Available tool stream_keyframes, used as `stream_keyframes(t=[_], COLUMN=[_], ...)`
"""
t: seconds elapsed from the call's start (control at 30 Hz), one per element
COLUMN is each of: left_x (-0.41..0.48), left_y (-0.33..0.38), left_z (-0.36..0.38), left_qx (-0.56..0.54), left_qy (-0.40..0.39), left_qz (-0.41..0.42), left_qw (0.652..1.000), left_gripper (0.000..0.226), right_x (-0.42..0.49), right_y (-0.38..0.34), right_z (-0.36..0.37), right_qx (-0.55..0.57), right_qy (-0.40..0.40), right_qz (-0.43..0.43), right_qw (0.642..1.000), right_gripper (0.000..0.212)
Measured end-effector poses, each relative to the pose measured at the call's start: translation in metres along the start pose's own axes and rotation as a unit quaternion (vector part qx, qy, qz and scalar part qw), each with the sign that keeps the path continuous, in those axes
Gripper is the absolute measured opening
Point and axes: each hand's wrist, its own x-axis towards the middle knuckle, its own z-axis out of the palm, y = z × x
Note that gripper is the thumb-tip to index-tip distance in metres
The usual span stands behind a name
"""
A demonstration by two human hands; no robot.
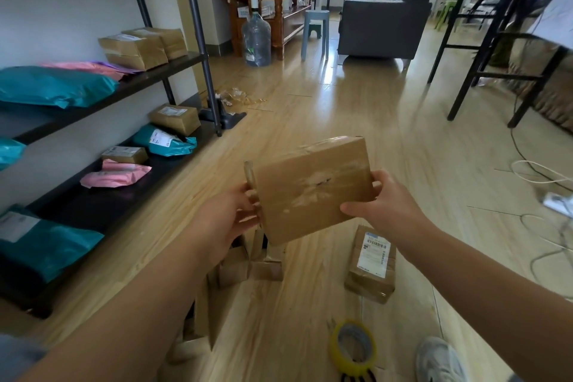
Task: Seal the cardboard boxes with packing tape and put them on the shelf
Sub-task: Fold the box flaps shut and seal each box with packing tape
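Note:
A flat brown cardboard box (313, 189), wrapped in clear tape, is held tilted in the air above the floor. My left hand (231, 214) grips its left edge and my right hand (384, 201) grips its right lower corner. A yellow tape dispenser (353, 347) with a roll of tape lies on the floor near my foot. Another taped box with a white label (372, 260) lies on the floor to the right. Open unsealed boxes (245, 263) stand below the held box. The dark metal shelf (130, 87) stands at the left.
The shelf holds several taped boxes (142, 46), teal mailers (52, 87) and pink mailers (114, 175). A water jug (256, 37), a blue stool (314, 31), a grey sofa (387, 22) and a black table (508, 34) stand farther off. Cables (542, 177) lie on the floor at right.

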Motion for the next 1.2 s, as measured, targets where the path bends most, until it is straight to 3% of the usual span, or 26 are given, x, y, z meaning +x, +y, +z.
stream_keyframes(t=[0.07, 0.2, 0.33, 0.47, 0.63, 0.7, 0.8, 0.93, 1.07, 1.2], left_x=[-0.005, -0.011, -0.003, 0.005, 0.005, 0.002, -0.003, -0.006, -0.004, -0.004], left_y=[0.002, 0.002, -0.007, -0.009, -0.013, -0.013, -0.015, -0.030, -0.047, -0.059], left_z=[0.004, 0.008, 0.009, 0.005, 0.010, 0.013, 0.012, 0.011, 0.010, 0.013], left_qx=[-0.025, 0.106, 0.162, 0.182, 0.226, 0.308, 0.454, 0.584, 0.601, 0.612], left_qy=[-0.062, -0.134, -0.056, -0.047, -0.003, 0.057, 0.131, 0.109, 0.074, 0.074], left_qz=[0.007, 0.040, 0.086, 0.122, 0.209, 0.261, 0.330, 0.428, 0.509, 0.557], left_qw=[0.998, 0.985, 0.981, 0.975, 0.952, 0.913, 0.817, 0.681, 0.612, 0.556], left_gripper=[0.055, 0.069, 0.090, 0.109, 0.099, 0.101, 0.111, 0.109, 0.112, 0.100], right_x=[0.000, 0.000, -0.002, -0.002, -0.003, -0.002, -0.002, -0.004, -0.005, -0.008], right_y=[-0.001, -0.002, 0.001, 0.005, 0.003, 0.002, -0.001, -0.008, -0.006, -0.003], right_z=[0.002, 0.003, 0.002, 0.001, 0.005, 0.004, 0.002, 0.002, 0.001, 0.005], right_qx=[-0.003, -0.015, -0.021, -0.010, -0.006, 0.005, 0.078, 0.170, 0.221, 0.270], right_qy=[0.017, 0.039, 0.036, 0.040, -0.007, -0.022, -0.055, -0.146, -0.176, -0.161], right_qz=[-0.011, -0.025, -0.038, -0.041, 0.009, 0.051, 0.088, 0.151, 0.229, 0.269], right_qw=[1.000, 0.999, 0.998, 0.998, 1.000, 0.998, 0.992, 0.963, 0.931, 0.911], right_gripper=[0.076, 0.076, 0.070, 0.070, 0.069, 0.071, 0.056, 0.067, 0.084, 0.066])
